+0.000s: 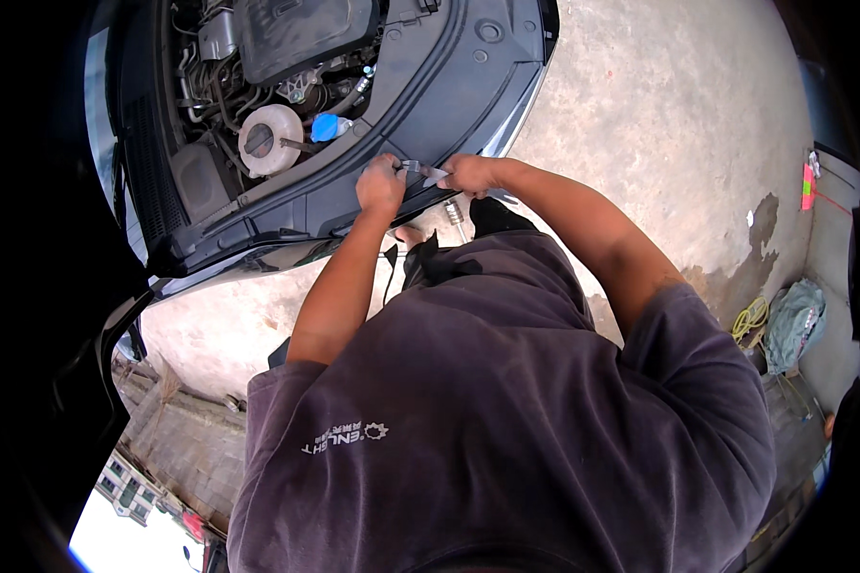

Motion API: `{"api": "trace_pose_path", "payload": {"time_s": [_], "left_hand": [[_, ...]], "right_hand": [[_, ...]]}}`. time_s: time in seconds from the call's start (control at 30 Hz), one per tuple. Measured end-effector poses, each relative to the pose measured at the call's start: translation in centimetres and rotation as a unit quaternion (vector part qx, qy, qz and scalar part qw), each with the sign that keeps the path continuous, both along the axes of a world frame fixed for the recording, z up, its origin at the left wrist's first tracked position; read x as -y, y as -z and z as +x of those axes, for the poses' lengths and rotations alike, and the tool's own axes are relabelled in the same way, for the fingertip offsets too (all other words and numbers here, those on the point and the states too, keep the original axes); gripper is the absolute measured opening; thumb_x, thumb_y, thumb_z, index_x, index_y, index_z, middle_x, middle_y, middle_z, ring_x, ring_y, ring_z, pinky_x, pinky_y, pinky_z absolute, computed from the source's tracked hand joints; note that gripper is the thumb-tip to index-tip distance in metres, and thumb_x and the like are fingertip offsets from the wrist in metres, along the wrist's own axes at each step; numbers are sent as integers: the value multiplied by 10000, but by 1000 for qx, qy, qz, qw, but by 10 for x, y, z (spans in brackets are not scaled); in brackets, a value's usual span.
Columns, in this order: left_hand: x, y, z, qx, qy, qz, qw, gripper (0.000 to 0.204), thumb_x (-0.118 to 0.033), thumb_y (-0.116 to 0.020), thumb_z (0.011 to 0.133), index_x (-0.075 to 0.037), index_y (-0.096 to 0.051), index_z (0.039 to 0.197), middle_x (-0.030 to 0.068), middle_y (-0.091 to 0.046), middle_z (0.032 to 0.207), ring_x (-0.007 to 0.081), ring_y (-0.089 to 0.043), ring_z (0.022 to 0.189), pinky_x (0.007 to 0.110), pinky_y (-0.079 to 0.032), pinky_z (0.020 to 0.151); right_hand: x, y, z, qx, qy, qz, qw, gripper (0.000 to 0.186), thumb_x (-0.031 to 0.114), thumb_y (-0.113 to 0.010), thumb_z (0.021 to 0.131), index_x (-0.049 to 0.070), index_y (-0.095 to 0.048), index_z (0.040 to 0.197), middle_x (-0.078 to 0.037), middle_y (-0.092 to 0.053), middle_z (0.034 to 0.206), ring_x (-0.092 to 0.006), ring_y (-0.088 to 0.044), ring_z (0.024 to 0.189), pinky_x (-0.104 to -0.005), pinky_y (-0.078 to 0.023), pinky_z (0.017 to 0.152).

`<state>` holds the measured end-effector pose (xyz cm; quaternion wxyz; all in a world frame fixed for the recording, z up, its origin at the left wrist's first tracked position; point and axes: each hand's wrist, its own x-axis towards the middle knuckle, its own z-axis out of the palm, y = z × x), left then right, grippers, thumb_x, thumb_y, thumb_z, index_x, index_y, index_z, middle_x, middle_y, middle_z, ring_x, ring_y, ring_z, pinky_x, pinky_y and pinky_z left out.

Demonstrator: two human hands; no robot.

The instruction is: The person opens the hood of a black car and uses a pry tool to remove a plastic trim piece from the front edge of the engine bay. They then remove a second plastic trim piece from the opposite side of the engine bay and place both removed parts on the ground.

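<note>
My left hand (382, 186) is closed at the edge of the car's black plastic trim (489, 100), its fingertips on a small silvery metal piece (413, 167). Just right of it, my right hand (468, 174) is closed on a flat grey piece (436, 178) that touches or overlaps the metal one; their exact shapes are too small to make out. Both hands are at the near edge of the open engine bay. A white round reservoir (282, 138) and a blue cap (325, 127) are just beyond my left hand. Below the hands a silvery cylindrical metal object (454, 215) shows.
A black engine cover (301, 33) tops the engine. The dark raised bonnet borders the left. Pale concrete floor (640, 86) lies right of the car. At the right wall (836, 191) are a yellow coiled hose (750, 320), a grey-green bag (793, 325) and a pink-and-green object (809, 186).
</note>
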<state>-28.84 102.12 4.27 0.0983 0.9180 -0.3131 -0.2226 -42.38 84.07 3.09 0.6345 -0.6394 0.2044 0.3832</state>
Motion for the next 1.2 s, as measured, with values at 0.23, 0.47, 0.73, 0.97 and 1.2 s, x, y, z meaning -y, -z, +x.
{"api": "trace_pose_path", "payload": {"time_s": [0.23,0.47,0.73,0.97,1.2], "left_hand": [[-1,-8,2,-21,30,20,999,227,-232,-746,819,-97,-635,965,121,-663,1050,345,-660,994,469,-539,816],[-9,-12,-5,-20,10,-50,999,202,-164,-681,793,-59,-590,940,149,-643,1051,375,-647,974,485,-530,798],[-37,-11,5,-421,-293,-321,796,115,17,-599,741,-26,-588,847,57,-568,730,128,-487,581,318,-400,525],[-69,-25,12,-582,-320,-423,616,244,-183,-480,846,15,-609,906,130,-547,793,202,-427,627,339,-382,576],[-77,-26,9,-558,-357,-364,655,192,-238,-607,955,-54,-602,901,64,-545,737,166,-480,588,290,-412,557]], "right_hand": [[11,13,-4,25,-28,-35,999,369,337,-599,1003,-16,-640,1103,-91,-603,706,-202,-610,625,-370,-509,583],[6,5,-13,6,77,-13,997,392,343,-571,1021,-30,-643,1117,-41,-501,689,-164,-564,620,-357,-527,538],[0,-72,79,83,-44,-225,970,420,365,-508,1024,-10,-687,1079,-237,-701,993,-402,-678,917,-469,-514,887],[10,-96,144,129,-227,-410,874,349,144,-507,929,17,-707,1185,-193,-683,1244,-375,-655,1153,-465,-531,939],[-1,-105,179,134,-332,-454,816,365,128,-517,910,16,-708,1200,-179,-682,1262,-361,-659,1161,-479,-528,950]]}}
